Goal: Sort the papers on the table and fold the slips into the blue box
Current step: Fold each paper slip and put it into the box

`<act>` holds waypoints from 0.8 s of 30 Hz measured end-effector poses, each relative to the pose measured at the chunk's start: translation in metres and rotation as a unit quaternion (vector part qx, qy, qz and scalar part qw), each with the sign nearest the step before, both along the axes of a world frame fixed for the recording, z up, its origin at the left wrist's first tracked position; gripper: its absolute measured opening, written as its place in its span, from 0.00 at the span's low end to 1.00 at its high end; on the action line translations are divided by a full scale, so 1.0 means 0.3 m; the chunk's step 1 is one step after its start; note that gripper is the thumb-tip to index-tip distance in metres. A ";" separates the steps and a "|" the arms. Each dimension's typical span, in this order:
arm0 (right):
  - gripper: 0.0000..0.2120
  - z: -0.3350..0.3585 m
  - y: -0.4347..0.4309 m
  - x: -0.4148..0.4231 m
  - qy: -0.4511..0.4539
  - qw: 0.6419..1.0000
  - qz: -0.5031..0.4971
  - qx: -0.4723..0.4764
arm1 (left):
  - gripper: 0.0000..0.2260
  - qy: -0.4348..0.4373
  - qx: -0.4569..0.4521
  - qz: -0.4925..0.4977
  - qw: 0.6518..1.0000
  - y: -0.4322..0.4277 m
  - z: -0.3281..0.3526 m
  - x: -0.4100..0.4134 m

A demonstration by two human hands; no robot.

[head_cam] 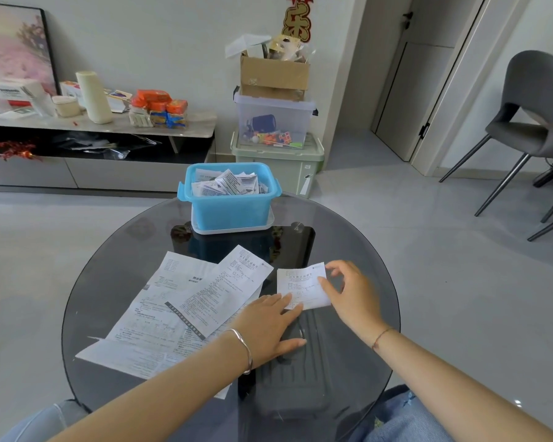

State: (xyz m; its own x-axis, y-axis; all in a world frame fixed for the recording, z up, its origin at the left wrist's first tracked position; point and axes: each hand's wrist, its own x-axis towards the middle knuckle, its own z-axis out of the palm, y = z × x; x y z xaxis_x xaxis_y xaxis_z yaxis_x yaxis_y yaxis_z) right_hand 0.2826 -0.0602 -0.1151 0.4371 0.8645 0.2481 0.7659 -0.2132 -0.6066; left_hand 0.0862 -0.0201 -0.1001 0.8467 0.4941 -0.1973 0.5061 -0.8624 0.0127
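Left hand [268,327] fingers [288,309] lie straight, together, pressing the slip's [300,283] near corner onto the tabletop [358,250]. Right hand [351,298] fingers [328,288] curl, pinching its 3 o'clock edge. Printed leaflets [179,307] overlap at 9 o'clock; the blue box [230,208] stands at 12 o'clock.

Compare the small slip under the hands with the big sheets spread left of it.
The small slip is much smaller than the big sheets. The small slip lies alone on the glass table; the big sheets overlap one another. The left hand presses the small slip and the right hand holds its edge; no fingers grip the big sheets. Both are white printed paper lying flat.
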 end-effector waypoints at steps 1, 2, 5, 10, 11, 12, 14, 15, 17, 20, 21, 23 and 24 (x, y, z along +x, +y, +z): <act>0.07 0.006 -0.012 -0.003 -0.070 0.997 0.025 0.026 | 0.30 0.004 0.006 -0.002 1.000 -0.001 0.003 0.002; 0.09 0.008 -0.025 -0.007 -0.128 0.989 0.060 0.053 | 0.30 0.007 0.010 -0.004 1.000 -0.003 0.004 0.003; 0.14 -0.004 -0.060 -0.017 -0.254 0.945 0.169 0.114 | 0.30 0.011 0.014 -0.004 1.000 -0.006 0.007 0.006; 0.10 -0.039 -0.087 -0.020 -0.299 0.918 0.250 0.076 | 0.30 0.012 0.021 -0.004 1.000 -0.008 0.009 0.012; 0.11 -0.044 -0.090 -0.019 -0.307 0.915 0.252 0.071 | 0.30 0.012 0.022 -0.004 1.000 -0.009 0.008 0.013; 0.12 -0.050 -0.093 -0.019 -0.316 0.911 0.254 0.070 | 0.30 0.013 0.023 -0.004 1.000 -0.009 0.008 0.011; 0.17 -0.057 -0.097 -0.021 -0.338 0.901 0.265 0.060 | 0.31 0.012 0.024 -0.003 1.000 -0.009 0.005 0.009; 0.18 -0.057 -0.099 -0.021 -0.352 0.895 0.268 0.052 | 0.31 0.009 0.023 -0.003 1.000 -0.009 0.005 0.009; 0.19 -0.057 -0.104 -0.014 -0.380 0.885 0.266 0.043 | 0.31 0.007 0.023 0.001 1.000 -0.004 0.006 0.006; 0.19 -0.055 -0.114 0.001 -0.388 0.884 0.259 0.032 | 0.32 0.002 0.037 0.000 0.999 0.007 0.005 -0.001; 0.19 -0.053 -0.118 0.008 -0.385 0.887 0.255 0.027 | 0.33 -0.002 0.046 -0.004 0.999 0.014 -0.001 -0.004; 0.19 -0.050 -0.126 0.023 -0.378 0.891 0.249 0.017 | 0.37 -0.012 0.057 -0.015 0.998 0.025 -0.010 -0.011; 0.19 -0.049 -0.130 0.031 -0.376 0.893 0.246 0.013 | 0.38 -0.016 0.057 -0.017 0.998 0.030 -0.013 -0.015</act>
State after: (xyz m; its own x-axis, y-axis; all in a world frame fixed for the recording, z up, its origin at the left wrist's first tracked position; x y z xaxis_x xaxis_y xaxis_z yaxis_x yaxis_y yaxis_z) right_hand 0.2920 -0.0994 -0.1299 -0.2931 0.8957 0.3344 0.9559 0.2686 0.1184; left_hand 0.0817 -0.0112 -0.1041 0.8681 0.4830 -0.1144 0.4778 -0.8756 -0.0705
